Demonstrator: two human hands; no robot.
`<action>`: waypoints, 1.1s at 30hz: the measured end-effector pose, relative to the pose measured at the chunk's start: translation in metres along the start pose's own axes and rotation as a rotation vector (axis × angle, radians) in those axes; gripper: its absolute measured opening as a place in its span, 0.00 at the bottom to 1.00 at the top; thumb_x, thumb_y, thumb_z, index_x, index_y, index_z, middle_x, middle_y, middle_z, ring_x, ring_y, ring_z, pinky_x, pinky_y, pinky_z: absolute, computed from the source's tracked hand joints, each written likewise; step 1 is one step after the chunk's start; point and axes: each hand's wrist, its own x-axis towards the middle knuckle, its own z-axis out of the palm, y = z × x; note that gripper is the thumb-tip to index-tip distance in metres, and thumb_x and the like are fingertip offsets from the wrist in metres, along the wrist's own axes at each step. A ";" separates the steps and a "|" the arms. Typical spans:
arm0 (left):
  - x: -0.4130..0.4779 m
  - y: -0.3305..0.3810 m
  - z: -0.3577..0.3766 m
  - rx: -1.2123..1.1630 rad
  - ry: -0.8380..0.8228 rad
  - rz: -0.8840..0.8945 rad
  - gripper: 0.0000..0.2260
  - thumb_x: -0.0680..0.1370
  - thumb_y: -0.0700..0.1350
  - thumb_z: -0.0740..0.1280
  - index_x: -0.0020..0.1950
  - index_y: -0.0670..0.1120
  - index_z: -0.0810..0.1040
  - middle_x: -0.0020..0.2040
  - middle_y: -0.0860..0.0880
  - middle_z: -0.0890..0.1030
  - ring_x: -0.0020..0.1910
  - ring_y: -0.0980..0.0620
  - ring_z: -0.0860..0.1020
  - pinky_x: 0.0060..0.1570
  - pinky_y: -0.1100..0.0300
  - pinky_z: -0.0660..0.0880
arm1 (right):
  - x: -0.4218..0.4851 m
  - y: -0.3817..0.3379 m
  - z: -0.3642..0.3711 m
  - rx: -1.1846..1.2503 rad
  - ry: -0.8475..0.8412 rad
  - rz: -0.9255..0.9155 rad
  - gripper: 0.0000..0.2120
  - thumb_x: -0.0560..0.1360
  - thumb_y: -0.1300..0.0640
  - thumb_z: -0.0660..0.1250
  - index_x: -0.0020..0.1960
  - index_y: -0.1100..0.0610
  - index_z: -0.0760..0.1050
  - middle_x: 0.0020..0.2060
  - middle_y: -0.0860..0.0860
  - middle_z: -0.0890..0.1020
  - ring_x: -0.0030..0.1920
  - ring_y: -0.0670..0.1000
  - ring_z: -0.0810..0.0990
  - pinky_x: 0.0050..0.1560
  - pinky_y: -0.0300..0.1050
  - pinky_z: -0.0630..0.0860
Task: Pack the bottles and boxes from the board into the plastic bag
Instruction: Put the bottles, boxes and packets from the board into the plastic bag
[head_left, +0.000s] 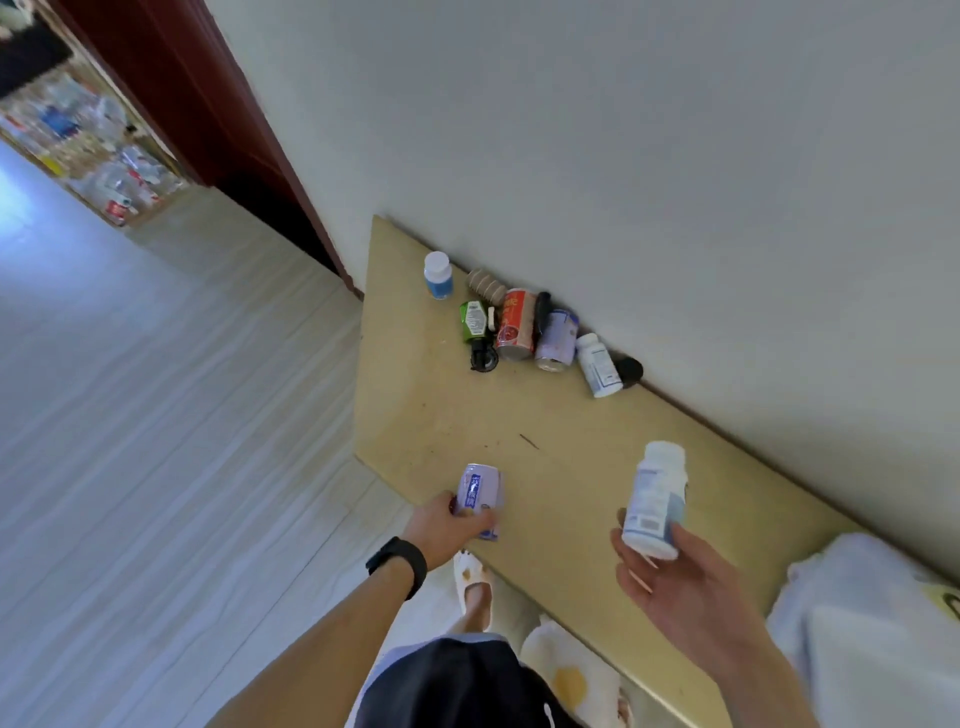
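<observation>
White bottle (655, 499): we are gripping it in the right hand (675, 582), a lilac can (480, 493) in the left hand (447, 525), both over the board's (545, 426) near edge. Mid-transfer, we judge; the next move needs a swing right to the apparent plastic bag (872, 623) and finding its mouth.

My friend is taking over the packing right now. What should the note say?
Left hand: grips a purple can above the near edge of the board.
Right hand: holds a white bottle.
By the wall on the board: blue-label bottle upright, green bottle lying, red can, second purple can, tipped white bottle.
Plastic bag: by the board's right end; its inside is not visible.
Done: two items are in hand.
Left: put both in the bag, then pack the items by the wall.
</observation>
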 end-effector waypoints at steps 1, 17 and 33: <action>-0.007 0.014 0.011 -0.015 -0.029 0.026 0.19 0.69 0.64 0.69 0.47 0.50 0.76 0.41 0.52 0.80 0.37 0.54 0.77 0.37 0.62 0.72 | -0.027 0.007 -0.017 -0.028 0.023 -0.028 0.37 0.52 0.59 0.84 0.60 0.61 0.80 0.59 0.59 0.81 0.50 0.60 0.84 0.43 0.51 0.80; -0.220 0.185 0.297 0.128 -0.706 0.700 0.22 0.68 0.64 0.71 0.59 0.56 0.80 0.62 0.55 0.80 0.58 0.59 0.79 0.58 0.62 0.75 | -0.266 -0.010 -0.245 -0.024 0.796 -0.724 0.16 0.78 0.47 0.65 0.58 0.57 0.76 0.45 0.62 0.84 0.28 0.48 0.71 0.29 0.41 0.71; -0.272 0.218 0.365 0.855 -0.238 1.001 0.28 0.61 0.75 0.66 0.43 0.52 0.81 0.48 0.57 0.71 0.46 0.56 0.76 0.47 0.54 0.75 | -0.261 -0.011 -0.278 -0.158 0.336 -0.645 0.24 0.78 0.33 0.57 0.54 0.48 0.83 0.42 0.53 0.84 0.33 0.52 0.77 0.35 0.43 0.74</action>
